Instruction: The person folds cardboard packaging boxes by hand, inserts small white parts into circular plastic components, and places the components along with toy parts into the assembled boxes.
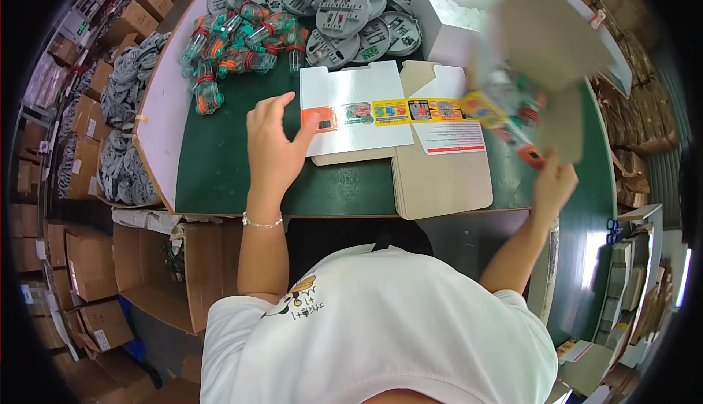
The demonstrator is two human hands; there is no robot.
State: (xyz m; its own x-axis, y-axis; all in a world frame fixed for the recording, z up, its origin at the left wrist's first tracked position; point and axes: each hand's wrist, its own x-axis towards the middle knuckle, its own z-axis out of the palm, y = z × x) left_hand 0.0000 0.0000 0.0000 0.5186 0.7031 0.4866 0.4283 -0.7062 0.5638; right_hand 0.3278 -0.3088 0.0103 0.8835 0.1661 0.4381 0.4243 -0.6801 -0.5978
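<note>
My left hand (pixel 274 144) is open, its thumb over the left end of a flat printed cardboard sheet (pixel 359 136). The sheet is white with a coloured picture band and lies on a stack of unfolded carton blanks (pixel 443 180). My right hand (pixel 554 184) is closed on the lower edge of a printed cardboard box (pixel 505 122), held up at the right with its brown flaps spread. Motion blurs that box, and what is inside it cannot be made out.
Clear plastic bottles with green and orange parts (pixel 245 45) lie in a heap at the back left. Round grey discs (pixel 344 12) are piled behind the sheet. A white box (pixel 447 27) stands at the back right. Open brown cartons (pixel 150 268) stand left of the green table (pixel 337 191).
</note>
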